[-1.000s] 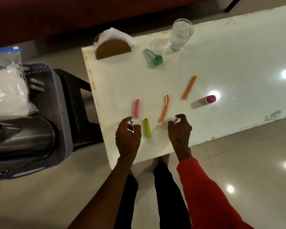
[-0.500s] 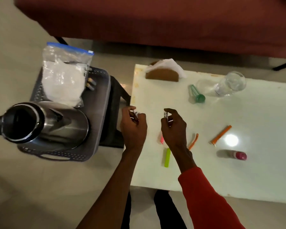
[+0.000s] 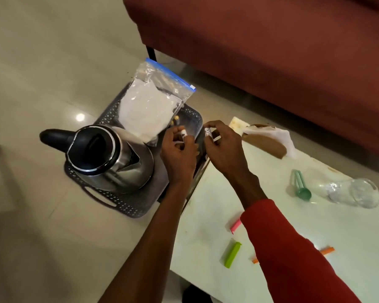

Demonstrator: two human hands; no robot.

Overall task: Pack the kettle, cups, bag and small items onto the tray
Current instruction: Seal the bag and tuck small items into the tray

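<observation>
Over tray (image 3: 193, 121) now, hands (previously tableside)

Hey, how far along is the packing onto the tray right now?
Done: the steel kettle and the clear zip bag of white powder sit on the grey perforated tray. In hand: the left hand and right hand each pinch a small white item above the tray. Left: the clear glass, green scoop and coloured clips on the white table.
</observation>
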